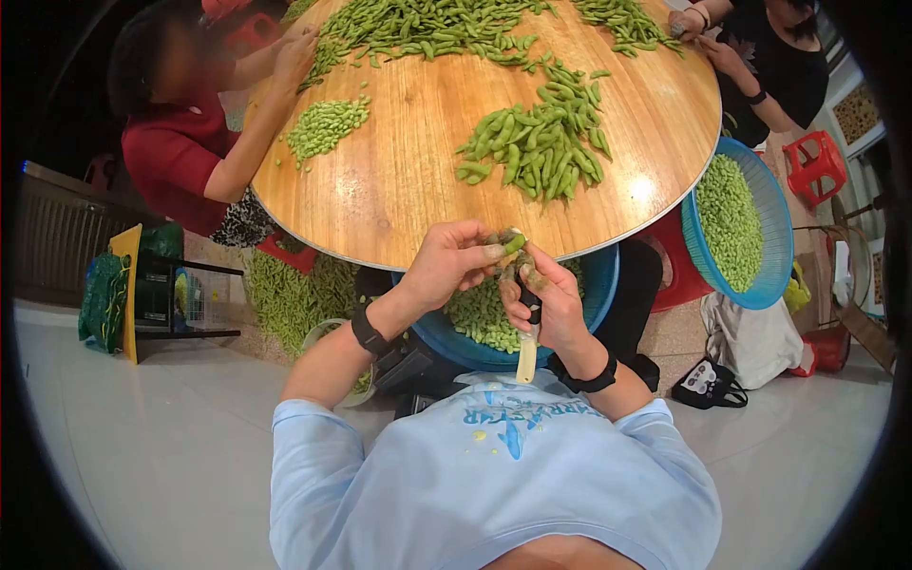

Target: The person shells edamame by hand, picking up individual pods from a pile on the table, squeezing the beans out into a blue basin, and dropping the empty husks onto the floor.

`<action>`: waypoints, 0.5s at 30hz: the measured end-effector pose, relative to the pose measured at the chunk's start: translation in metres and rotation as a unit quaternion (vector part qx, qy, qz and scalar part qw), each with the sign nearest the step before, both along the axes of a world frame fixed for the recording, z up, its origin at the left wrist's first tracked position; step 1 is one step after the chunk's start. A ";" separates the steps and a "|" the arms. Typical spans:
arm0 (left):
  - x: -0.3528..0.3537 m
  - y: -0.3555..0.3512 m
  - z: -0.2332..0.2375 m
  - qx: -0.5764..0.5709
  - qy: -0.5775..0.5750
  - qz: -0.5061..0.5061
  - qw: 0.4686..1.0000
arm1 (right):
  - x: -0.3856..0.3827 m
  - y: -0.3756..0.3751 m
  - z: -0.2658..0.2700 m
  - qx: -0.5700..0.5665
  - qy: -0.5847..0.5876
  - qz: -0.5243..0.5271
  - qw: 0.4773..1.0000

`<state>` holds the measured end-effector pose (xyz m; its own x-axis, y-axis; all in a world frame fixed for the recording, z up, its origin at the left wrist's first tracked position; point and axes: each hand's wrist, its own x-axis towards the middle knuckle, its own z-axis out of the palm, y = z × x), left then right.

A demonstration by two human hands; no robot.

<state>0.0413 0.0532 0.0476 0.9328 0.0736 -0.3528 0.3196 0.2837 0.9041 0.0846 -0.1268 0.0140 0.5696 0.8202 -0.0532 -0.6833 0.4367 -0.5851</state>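
Observation:
Between my two hands, over the near edge of the round wooden table (399, 190), is a green bean pod (514, 244). My left hand (449, 258) pinches it from the left with closed fingers. My right hand (553, 299) is closed round a knife (528, 351) with a black and cream handle, whose pale end points down; its fingertips meet the pod. The knife's upper end is hidden by the fingers. Below my hands a blue basket (608, 302) holds shelled green beans (483, 313). A pile of pods (541, 142) lies on the table ahead.
Shelled beans (328, 126) and more pods (427, 27) lie farther back. A person in red (176, 157) is at the left, another in black (774, 57) at the upper right. A blue basket of beans (736, 223) stands right; pods (304, 294) cover floor at left.

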 end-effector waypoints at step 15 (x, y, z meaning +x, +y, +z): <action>-0.004 0.002 -0.013 -0.245 0.028 -0.060 0.967 | 0.009 -0.010 -0.010 0.060 0.048 0.054 0.996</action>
